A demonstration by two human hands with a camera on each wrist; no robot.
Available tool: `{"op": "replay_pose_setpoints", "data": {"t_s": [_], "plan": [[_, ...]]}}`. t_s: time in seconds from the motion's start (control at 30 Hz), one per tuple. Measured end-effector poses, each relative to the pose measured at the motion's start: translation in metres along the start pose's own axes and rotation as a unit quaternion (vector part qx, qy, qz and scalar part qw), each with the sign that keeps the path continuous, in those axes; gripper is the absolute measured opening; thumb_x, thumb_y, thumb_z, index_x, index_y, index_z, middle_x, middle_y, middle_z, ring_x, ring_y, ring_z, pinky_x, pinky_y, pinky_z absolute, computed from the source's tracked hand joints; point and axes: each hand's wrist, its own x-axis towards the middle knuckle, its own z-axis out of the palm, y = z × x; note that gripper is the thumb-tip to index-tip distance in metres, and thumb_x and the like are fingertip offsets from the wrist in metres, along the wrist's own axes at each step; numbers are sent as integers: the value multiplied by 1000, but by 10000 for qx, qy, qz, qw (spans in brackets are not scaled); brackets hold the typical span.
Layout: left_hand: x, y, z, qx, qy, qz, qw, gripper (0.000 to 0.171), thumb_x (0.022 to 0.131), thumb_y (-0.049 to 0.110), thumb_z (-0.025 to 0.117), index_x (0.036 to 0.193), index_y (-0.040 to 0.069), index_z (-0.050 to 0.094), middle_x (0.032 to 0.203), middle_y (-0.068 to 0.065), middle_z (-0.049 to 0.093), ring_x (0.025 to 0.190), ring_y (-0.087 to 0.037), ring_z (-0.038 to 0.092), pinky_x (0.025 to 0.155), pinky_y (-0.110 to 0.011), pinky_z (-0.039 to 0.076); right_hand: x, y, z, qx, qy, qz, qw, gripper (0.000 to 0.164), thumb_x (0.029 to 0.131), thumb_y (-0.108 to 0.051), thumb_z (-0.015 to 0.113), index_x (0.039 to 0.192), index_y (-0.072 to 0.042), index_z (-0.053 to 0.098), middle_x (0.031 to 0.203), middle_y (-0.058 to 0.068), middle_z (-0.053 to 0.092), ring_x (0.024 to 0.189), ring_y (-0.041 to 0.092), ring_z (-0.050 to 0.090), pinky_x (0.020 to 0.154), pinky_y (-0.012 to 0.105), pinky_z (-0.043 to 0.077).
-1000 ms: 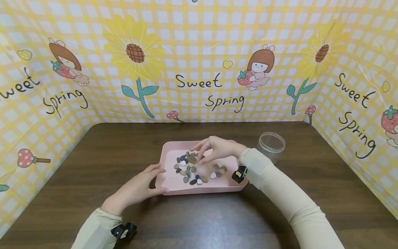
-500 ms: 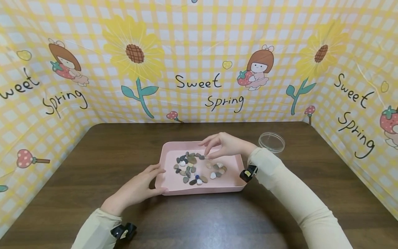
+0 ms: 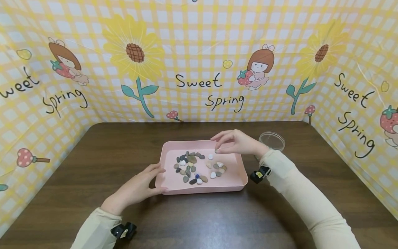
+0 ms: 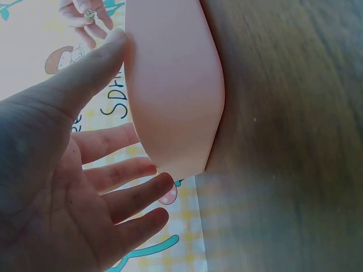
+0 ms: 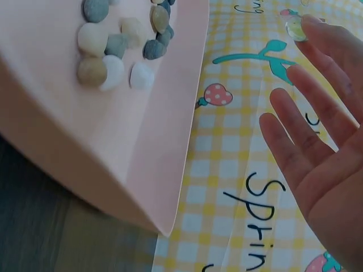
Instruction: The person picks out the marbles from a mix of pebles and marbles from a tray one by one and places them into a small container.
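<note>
The left hand (image 3: 136, 188) is seen at the 9 o'clock end of a shallow, rounded-corner pink plastic tray (image 3: 169, 183); its fingers are spread and nearly straight, with the thumb laid on the near left corner and the fingertips against the left wall. Nothing is pinched by it. The tray is set at the middle of a dark brown wooden table (image 3: 93, 159), with its long axis running from 9 to 3 o'clock. A scatter of small smooth pebbles (image 3: 189, 167) in grey, brown, tan and white is held in it, one cluster toward 9 o'clock and a smaller one toward 3 o'clock, with a lone white pebble (image 3: 210, 157) between them toward 12 o'clock.

Above the tray's far right corner, at about 1 o'clock, the right hand (image 3: 236, 143) is held, and a small greyish pebble (image 3: 216, 151) is pinched between thumb and forefinger while the other fingers are kept relaxed. A clear round plastic jar (image 3: 272, 142), open at the top, stands just beyond the wrist at 3 o'clock, apart from the tray.

The outer pink wall (image 4: 176, 85) and the thumb pressed to its rim are shown closely in the left wrist view, which the head view cannot resolve. In the right wrist view the pinched stone (image 5: 295, 26) appears pale and glossy at the fingertips, and the right-hand cluster (image 5: 113, 51) is shown from low down. The jar is seen only from the head.
</note>
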Motion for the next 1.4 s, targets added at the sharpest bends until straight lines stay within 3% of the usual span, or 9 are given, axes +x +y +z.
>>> {"op": "replay_pose_setpoints", "data": {"t_s": [0.33,0.63,0.9,1.1,1.23,1.4], "plan": [[1,-1,-1,32,-11,-44,10000,64,80,42,70,128,2,54,142,-23,42,122,-39,51,96,-52,44,-23,5,-17,226,568,229,9979,12,82,-12,71,93,-8,73,123,12,61,117,27,55,100,42,45],[1,0,-1,14,-47,-80,10000,64,80,43,69,128,2,54,142,-23,41,122,-40,50,97,-52,43,-45,12,-27,-9,1009,468,9938,12,84,-18,70,95,-14,72,123,7,62,115,15,57,96,29,48],[1,0,-1,-19,-85,-96,9999,66,80,44,69,128,2,53,142,-23,41,123,-39,50,97,-52,43,-65,24,-31,297,1512,592,9863,16,84,-12,69,98,-5,70,123,13,60,105,6,62,91,29,50],[0,0,-1,-39,-110,-82,9999,66,80,46,69,128,3,54,142,-23,41,122,-39,50,96,-52,43,-78,31,-33,212,1820,716,9805,15,86,-13,67,98,-5,70,120,3,61,106,0,58,92,29,49],[0,0,-1,-39,-99,-81,9999,66,80,45,69,128,3,54,142,-23,41,122,-39,50,96,-52,43,-86,34,-36,186,2062,731,9756,14,86,-12,66,97,-4,70,115,-11,61,101,-5,58,86,19,50],[0,-1,-1,-45,-59,-86,9999,64,80,42,69,127,2,54,142,-23,41,122,-39,50,97,-51,43,-95,39,-38,264,2382,635,9688,14,85,-8,66,96,1,69,113,-7,62,98,-5,60,81,13,50]]}}
